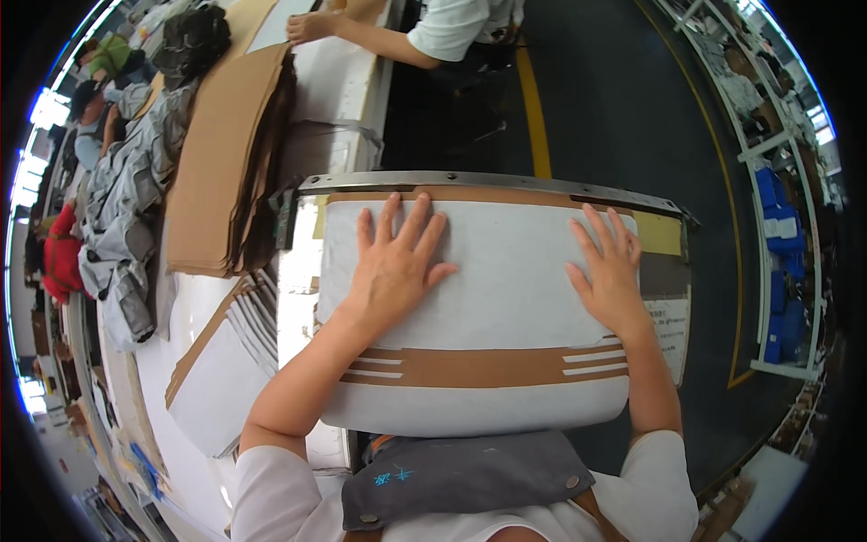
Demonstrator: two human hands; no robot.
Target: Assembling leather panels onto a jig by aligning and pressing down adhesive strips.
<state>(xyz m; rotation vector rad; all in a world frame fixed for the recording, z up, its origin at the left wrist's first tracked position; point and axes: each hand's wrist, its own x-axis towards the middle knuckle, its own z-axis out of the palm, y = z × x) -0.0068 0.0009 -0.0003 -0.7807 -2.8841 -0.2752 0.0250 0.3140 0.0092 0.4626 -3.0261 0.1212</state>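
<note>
A large white sheet [506,271] with rounded corners lies before me, with a brown cardboard band [479,367] crossing it near my body. Short white strips show at both ends of that band. My left hand [397,257] rests flat on the sheet's left part, its fingers spread toward the far edge. On the right part lies my right hand [610,271], also flat with fingers apart. Just beyond the fingertips, a brown cardboard edge meets a long metal bar [506,183] fixed along the far side of the work surface. Neither hand grips anything.
To the left stand a tall stack of brown cardboard sheets [226,163], fanned white-faced pieces [226,375] and grey cloth [131,208]. A co-worker's arm [379,41] reaches over the table at the top. Shelving with blue bins [784,230] lines the far right, past a yellow floor line [533,108].
</note>
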